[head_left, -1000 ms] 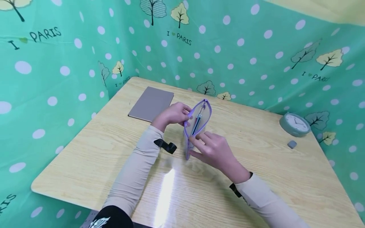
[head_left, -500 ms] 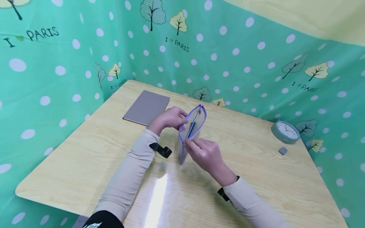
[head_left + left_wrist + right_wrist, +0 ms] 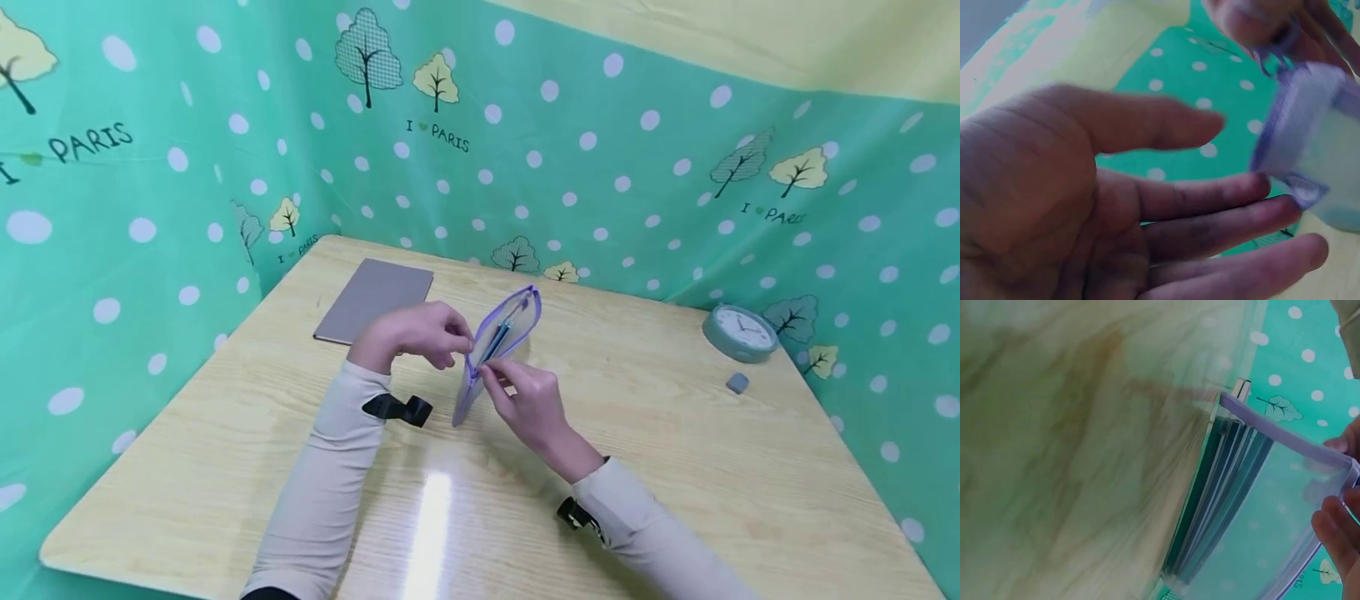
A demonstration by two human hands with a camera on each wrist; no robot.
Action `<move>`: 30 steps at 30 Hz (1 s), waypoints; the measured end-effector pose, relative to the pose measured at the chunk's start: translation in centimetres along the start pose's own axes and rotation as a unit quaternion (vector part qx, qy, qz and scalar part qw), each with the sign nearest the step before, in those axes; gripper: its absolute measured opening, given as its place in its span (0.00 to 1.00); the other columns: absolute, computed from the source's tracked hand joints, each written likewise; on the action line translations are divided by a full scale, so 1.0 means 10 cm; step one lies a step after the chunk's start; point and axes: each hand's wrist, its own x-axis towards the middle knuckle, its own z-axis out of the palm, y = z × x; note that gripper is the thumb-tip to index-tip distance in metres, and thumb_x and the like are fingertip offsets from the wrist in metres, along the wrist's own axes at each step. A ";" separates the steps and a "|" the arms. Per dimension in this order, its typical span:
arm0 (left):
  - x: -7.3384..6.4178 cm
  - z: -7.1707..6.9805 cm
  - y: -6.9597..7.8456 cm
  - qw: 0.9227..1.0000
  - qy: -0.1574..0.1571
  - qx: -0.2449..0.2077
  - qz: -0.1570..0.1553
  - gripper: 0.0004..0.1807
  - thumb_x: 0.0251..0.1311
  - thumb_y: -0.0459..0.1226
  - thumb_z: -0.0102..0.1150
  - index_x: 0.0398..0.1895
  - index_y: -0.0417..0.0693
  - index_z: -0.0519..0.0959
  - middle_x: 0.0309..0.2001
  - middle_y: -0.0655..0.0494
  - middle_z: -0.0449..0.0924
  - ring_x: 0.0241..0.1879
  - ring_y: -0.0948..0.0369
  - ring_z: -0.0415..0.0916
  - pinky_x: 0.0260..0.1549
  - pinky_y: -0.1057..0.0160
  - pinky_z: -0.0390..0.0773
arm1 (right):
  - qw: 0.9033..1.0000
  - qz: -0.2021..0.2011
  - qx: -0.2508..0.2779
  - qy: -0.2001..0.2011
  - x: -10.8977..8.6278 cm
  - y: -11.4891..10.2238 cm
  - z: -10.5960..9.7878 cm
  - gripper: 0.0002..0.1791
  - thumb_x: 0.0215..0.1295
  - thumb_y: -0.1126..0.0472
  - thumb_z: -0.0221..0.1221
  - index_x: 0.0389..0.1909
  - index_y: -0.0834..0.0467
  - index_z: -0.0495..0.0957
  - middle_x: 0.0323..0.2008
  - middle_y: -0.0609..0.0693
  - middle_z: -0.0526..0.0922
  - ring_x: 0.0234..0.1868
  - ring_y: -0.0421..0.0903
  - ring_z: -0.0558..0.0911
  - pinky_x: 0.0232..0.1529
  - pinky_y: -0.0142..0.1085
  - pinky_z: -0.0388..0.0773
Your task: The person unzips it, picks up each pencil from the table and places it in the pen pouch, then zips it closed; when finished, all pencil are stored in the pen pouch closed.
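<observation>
A see-through pencil case (image 3: pixel 467 402) with purple zip edging is held tilted above the table, its mouth agape. Several slim pens or pencils (image 3: pixel 496 340) show inside; in the right wrist view these pens (image 3: pixel 1225 481) lie side by side through the clear wall. My right hand (image 3: pixel 528 402) pinches the case's near end by the zip. My left hand (image 3: pixel 418 333) is at the case's left side, thumb apart from the fingers. In the left wrist view my left hand (image 3: pixel 1141 200) has nearly straight fingers, their tips at a corner of the pencil case (image 3: pixel 1310 119).
A grey notebook (image 3: pixel 375 297) lies at the back left of the wooden table (image 3: pixel 660 467). At the back right stands a round green clock (image 3: pixel 741 333), with a small grey-blue block (image 3: pixel 738 382) in front of it. Polka-dot cloth (image 3: pixel 570 150) hangs behind the table.
My left hand has loosened from the case's side and shifted left towards its near end. My right hand keeps its pinch at the zip. The head view has tilted slightly.
</observation>
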 end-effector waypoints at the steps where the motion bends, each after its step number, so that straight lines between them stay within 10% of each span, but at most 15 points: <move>1: -0.03 0.00 0.00 1.000 -0.004 0.006 0.017 0.19 0.70 0.35 0.58 0.58 0.29 0.79 0.54 0.39 0.83 0.48 0.48 0.85 0.46 0.60 0.89 | 1.000 0.001 0.004 0.003 0.00 0.00 0.02 0.05 0.57 0.75 0.68 0.33 0.67 0.83 0.28 0.58 0.89 0.24 0.49 0.89 0.23 0.35 0.88; 10: 0.14 0.20 0.09 0.988 0.004 0.074 0.138 0.15 0.53 0.30 0.71 0.46 0.39 0.84 0.45 0.50 0.86 0.43 0.59 0.84 0.45 0.67 0.86 | 0.995 0.077 0.023 0.067 0.04 -0.01 0.02 0.03 0.59 0.76 0.66 0.34 0.71 0.85 0.28 0.63 0.89 0.23 0.54 0.88 0.26 0.31 0.88; 16: 0.21 0.21 0.15 0.988 0.067 0.028 0.137 0.15 0.60 0.28 0.70 0.51 0.38 0.85 0.44 0.49 0.90 0.46 0.58 0.88 0.49 0.66 0.87 | 0.977 0.170 0.085 0.091 0.13 0.01 -0.10 0.03 0.64 0.75 0.65 0.34 0.71 0.86 0.28 0.63 0.89 0.23 0.55 0.88 0.28 0.28 0.88; 23: 0.25 0.30 0.27 0.981 0.106 -0.022 0.161 0.22 0.64 0.28 0.68 0.62 0.36 0.80 0.47 0.46 0.89 0.50 0.57 0.88 0.53 0.67 0.86 | 0.932 0.307 0.167 0.094 0.20 0.02 -0.28 0.08 0.70 0.73 0.62 0.35 0.76 0.84 0.29 0.70 0.87 0.26 0.31 0.86 0.30 0.28 0.89; 30: 0.26 0.37 0.29 0.967 0.157 0.067 0.190 0.14 0.63 0.34 0.71 0.50 0.38 0.87 0.42 0.49 0.91 0.43 0.61 0.89 0.45 0.71 0.86 | 0.924 0.325 0.168 0.113 0.17 0.04 -0.31 0.08 0.70 0.73 0.61 0.35 0.76 0.84 0.30 0.71 0.86 0.26 0.30 0.85 0.30 0.27 0.88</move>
